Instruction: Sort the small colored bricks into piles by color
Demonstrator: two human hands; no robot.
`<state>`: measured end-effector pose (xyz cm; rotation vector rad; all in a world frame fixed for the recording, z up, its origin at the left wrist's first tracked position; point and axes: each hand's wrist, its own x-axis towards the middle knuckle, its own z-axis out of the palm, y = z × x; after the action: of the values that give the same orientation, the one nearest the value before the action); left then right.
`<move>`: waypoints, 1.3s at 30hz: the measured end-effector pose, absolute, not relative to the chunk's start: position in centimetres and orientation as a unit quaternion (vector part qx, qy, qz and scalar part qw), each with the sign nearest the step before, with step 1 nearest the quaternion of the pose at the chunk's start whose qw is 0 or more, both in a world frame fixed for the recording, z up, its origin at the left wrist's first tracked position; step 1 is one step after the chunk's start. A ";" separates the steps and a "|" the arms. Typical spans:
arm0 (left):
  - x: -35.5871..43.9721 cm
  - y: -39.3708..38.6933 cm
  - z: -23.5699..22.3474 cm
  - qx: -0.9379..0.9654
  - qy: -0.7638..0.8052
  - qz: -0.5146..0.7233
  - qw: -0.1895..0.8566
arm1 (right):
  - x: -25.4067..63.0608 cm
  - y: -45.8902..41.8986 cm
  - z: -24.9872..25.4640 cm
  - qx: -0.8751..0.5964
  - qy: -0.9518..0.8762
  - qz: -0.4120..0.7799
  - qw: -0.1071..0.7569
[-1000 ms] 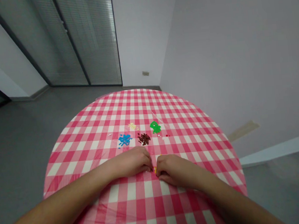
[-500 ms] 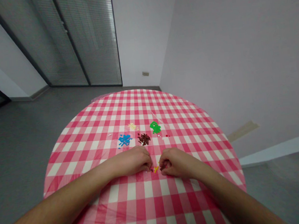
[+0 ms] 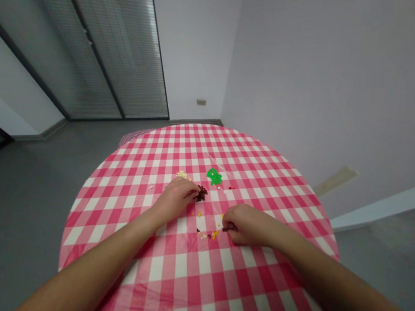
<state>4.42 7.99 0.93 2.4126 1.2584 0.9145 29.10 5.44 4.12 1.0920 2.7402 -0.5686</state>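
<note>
My left hand [image 3: 177,196] is over the left side of a pile of small brown building pieces [image 3: 201,193]. Its fingers are bent and touch the pile, and whatever they pinch is hidden. My right hand [image 3: 244,225] rests nearer to me with its fingers closed on a small brown piece [image 3: 225,229], whose end sticks out to the left. Just left of that hand lie a few yellow pieces [image 3: 215,235], and tiny brown and pale pieces are scattered in the same row. Two small yellow bits [image 3: 199,214] lie between the brown pile and this row.
Green pieces [image 3: 214,177] form a cluster behind the brown pile. Cream pieces [image 3: 182,174] lie at the back left, and red bits [image 3: 231,188] to the right. A red-and-white checked cloth [image 3: 191,289] covers the round table. A wall [image 3: 333,89] rises beyond its right side.
My left hand has moved forward from the near row to the brown pile, now covering the blue pieces. Small pieces it had hidden show in the row. My right hand stays almost in place.
</note>
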 end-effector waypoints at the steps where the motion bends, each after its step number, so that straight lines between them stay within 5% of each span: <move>1: 4.4 8.3 0.5 0.831 0.442 0.313 0.126 | 29.1 5.7 4.1 0.364 0.909 -0.195 0.061; 9: 3.9 7.9 1.8 0.846 0.404 0.316 0.145 | 26.4 10.0 4.6 0.394 0.891 -0.210 -0.081; 17: 3.8 5.1 4.0 0.900 0.264 0.125 0.324 | 25.0 10.8 3.8 0.388 0.888 -0.188 -0.159; 25: 4.6 5.0 3.2 0.916 0.245 0.105 0.299 | 29.0 9.3 7.1 0.333 0.887 -0.320 0.005; 31: 4.7 5.0 3.7 0.909 0.288 0.130 0.270 | 27.3 7.8 5.6 0.268 0.906 -0.327 0.022; 39: 4.6 7.5 1.5 0.843 0.467 0.257 0.070 | 26.0 6.5 4.4 0.248 0.926 -0.283 0.027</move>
<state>4.65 7.48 1.50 2.5365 1.4061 0.7748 25.99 6.54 4.43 0.7648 2.8598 -0.8746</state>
